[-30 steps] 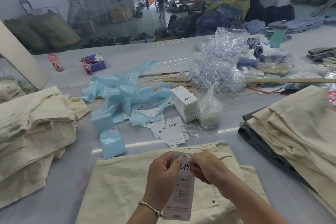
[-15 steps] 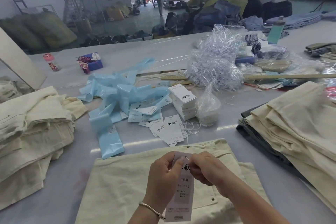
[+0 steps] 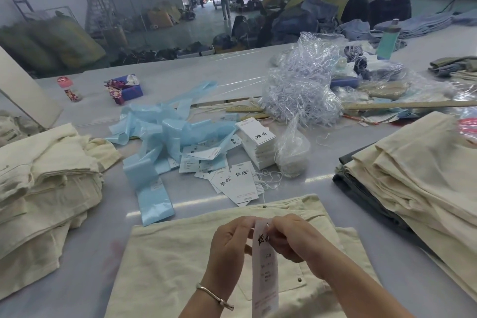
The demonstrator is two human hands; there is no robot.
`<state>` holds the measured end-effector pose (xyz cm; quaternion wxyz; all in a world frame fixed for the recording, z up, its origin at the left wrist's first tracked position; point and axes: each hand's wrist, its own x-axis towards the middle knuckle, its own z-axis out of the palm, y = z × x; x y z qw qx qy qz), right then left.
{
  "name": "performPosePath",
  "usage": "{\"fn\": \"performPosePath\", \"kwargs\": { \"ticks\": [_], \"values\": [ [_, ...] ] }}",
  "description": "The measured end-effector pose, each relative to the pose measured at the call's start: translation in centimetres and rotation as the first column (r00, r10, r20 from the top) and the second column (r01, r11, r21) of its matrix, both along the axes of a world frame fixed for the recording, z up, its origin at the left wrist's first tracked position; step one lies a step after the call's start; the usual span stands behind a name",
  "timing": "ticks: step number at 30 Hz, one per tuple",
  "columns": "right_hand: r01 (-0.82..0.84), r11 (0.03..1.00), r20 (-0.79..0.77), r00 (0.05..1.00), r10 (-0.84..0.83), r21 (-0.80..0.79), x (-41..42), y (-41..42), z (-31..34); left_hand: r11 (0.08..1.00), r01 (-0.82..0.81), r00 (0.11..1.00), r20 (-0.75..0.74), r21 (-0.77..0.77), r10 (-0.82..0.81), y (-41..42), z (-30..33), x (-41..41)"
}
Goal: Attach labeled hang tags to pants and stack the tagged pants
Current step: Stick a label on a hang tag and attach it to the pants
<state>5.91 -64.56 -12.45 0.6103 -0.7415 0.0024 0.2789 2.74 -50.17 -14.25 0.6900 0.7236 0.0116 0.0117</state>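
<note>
A folded cream pair of pants (image 3: 167, 273) lies on the table right in front of me. Above it my left hand (image 3: 229, 245) and my right hand (image 3: 294, 237) both pinch the top of a long white hang tag (image 3: 265, 281) that dangles downward with printed text on it. Loose hang tags (image 3: 237, 183) lie scattered just beyond the pants, next to a neat stack of tags (image 3: 258, 144). A pile of cream pants (image 3: 44, 183) rests at the left, another pile of cream pants (image 3: 423, 170) at the right.
Crumpled blue plastic sleeves (image 3: 165, 137) litter the table's middle. A heap of clear plastic (image 3: 302, 88) and a small clear bag (image 3: 291, 152) sit behind the tags. A long wooden stick (image 3: 402, 104) lies across the right. A bottle (image 3: 387, 40) stands far right; people walk in the background.
Both hands have stayed at the tag's top, with small finger movements. The view has tilted slightly, shifting the scene.
</note>
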Motion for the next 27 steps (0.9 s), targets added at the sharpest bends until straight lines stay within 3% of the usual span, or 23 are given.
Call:
{"fn": "performPosePath", "kwargs": {
  "ticks": [6, 13, 17, 24, 27],
  "values": [
    [0.038, 0.999, -0.026, 0.999, -0.038, 0.028, -0.2, -1.3, -0.3, 0.997, 0.046, 0.998, 0.032, 0.064, -0.048, -0.7, -0.5, 0.8],
    [0.123, 0.992, -0.049, 0.991, -0.121, 0.04, -0.6, -5.3, -0.9, 0.955, 0.164, 0.978, 0.088, 0.246, -0.191, -5.3, -1.2, 2.1],
    [0.194, 0.979, -0.077, 0.979, -0.19, 0.054, -0.5, -8.9, -1.0, 0.943, 0.28, 0.954, 0.054, 0.178, -0.294, -8.1, -1.2, 3.0],
    [0.247, 0.954, -0.163, 0.962, -0.22, 0.168, 0.0, -13.6, -1.0, 0.94, 0.277, 0.946, 0.115, 0.199, -0.303, -13.0, -1.4, 4.4],
    [0.263, 0.963, -0.097, 0.962, -0.257, 0.052, 0.6, -15.4, -0.7, 0.904, 0.293, 0.932, 0.119, 0.312, -0.343, -14.5, -1.0, 5.6]
  ]
}}
